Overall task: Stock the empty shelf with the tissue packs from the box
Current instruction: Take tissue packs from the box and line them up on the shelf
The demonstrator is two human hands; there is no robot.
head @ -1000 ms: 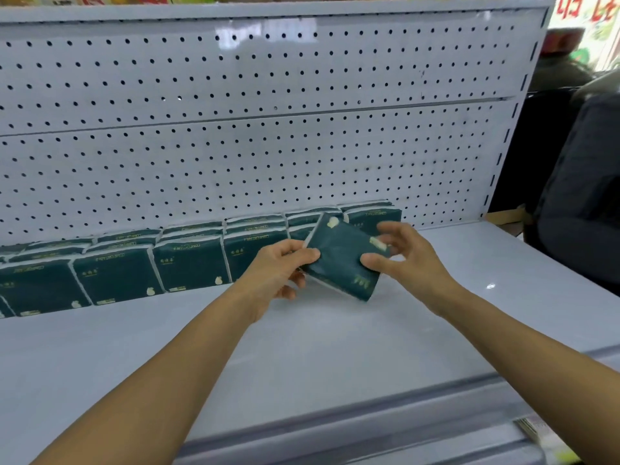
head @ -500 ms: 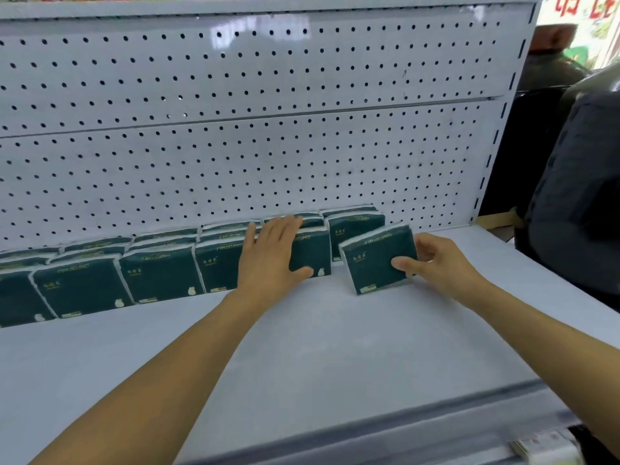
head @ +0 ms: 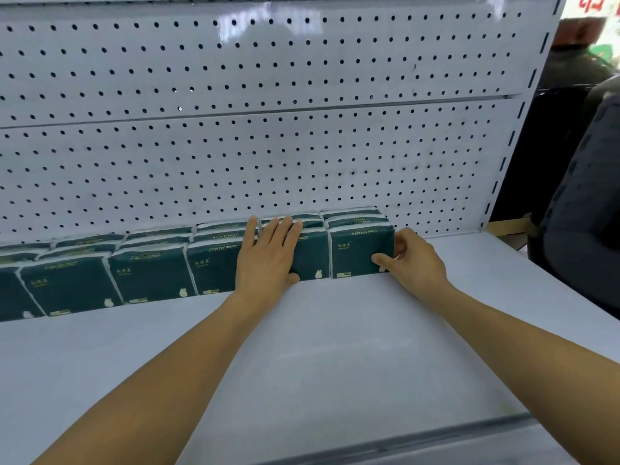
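Standing upright on white shelf (head: 335,347), row of dark green packs (head: 151,273) running along pegboard (head: 268,146), several deep, from left edge to right-of-centre.

Resting flat on front of row: left hand (head: 268,260), fingers straight and close together, tips reaching over top edge of a pack, thumb tucked low against its front face. Pressing, not gripping.

Gripping end pack (head: 359,251): right hand (head: 414,263), thumb lying across lower right corner of front face, fingers curling round right side and behind; fingertips out of sight. End pack sitting upright at right end of front row, touching its left neighbour, level with it, base on shelf.

Lying bare to the right of end pack: shelf surface up to slotted upright (head: 513,135).

Showing past shelf at far right: dark blurred shape (head: 583,203), not identifiable. Box not showing.
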